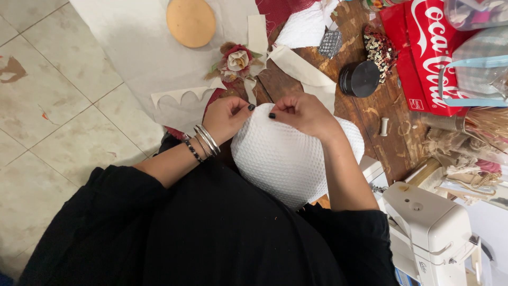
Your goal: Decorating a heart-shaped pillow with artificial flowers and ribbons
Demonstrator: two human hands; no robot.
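Nearest, a white sewing machine (428, 233) is seen at the near right edge. Just beyond the body, a white waffle-textured fabric piece (286, 159) is held at the near edge of the wooden table (391, 137). Its far rim is pinched narrowly by the left hand (226, 117) and the right hand (302, 114), thumb and fingertips closed on the cloth, the two hands almost touching. Whether a needle or pin is held cannot be told.

Judgement: the rim is best worked with both pinches kept close together, the cloth kept taut between them, and the bulk left resting below.

Further off, a small white spool (384, 126) stands to the right. A black round lidded jar (360, 79) is noted beyond it; the contents are hidden. A fabric flower (236, 61) lies far left. At far right, clear bags (476, 47) are seen; the contents cannot be made out.
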